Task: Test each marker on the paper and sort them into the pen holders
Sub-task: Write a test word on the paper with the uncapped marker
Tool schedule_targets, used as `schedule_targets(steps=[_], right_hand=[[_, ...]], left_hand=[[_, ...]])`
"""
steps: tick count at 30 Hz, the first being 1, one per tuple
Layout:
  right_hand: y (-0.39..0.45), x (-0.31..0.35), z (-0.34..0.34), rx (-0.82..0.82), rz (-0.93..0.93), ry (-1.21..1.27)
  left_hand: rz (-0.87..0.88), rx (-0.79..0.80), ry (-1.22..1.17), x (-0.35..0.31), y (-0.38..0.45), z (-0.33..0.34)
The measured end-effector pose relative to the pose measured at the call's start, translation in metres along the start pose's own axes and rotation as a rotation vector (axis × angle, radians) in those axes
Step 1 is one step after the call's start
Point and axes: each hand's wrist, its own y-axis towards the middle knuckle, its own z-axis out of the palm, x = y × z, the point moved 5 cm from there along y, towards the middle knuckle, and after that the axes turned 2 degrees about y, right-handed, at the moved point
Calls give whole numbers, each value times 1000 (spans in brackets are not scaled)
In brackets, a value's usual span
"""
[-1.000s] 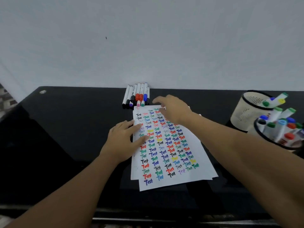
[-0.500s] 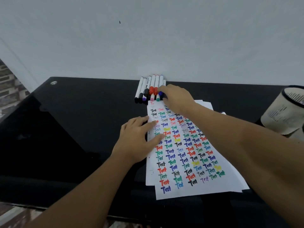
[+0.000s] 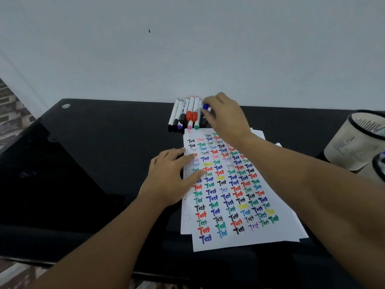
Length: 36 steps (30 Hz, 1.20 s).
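A row of white markers [image 3: 185,115] with coloured caps lies against the wall at the back of the black table. My right hand [image 3: 226,115] grips a blue-capped marker [image 3: 206,107] lifted at the row's right end; most of its barrel is hidden in my fingers. White paper sheets [image 3: 235,232] covered with coloured "Test" words lie in front of the row. My left hand [image 3: 173,176] presses flat on the paper's left edge. A beige pen holder [image 3: 352,147] with a black rim stands at the right edge.
A second holder's dark rim [image 3: 378,165] shows at the far right edge, in front of the beige one. The glossy black table [image 3: 93,163] stretches left of the paper. A pale wall rises right behind the markers.
My right hand reached over the paper to the marker row and picked up the blue-capped marker. The camera turned left, pushing the holders towards the right edge. My left hand stayed on the paper.
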Motion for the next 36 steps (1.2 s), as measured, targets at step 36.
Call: schedule_targets(steps=[36], right_hand=[[-114,12,-27,542,90,43]], left_hand=[[12,-81,19,1,1,1]])
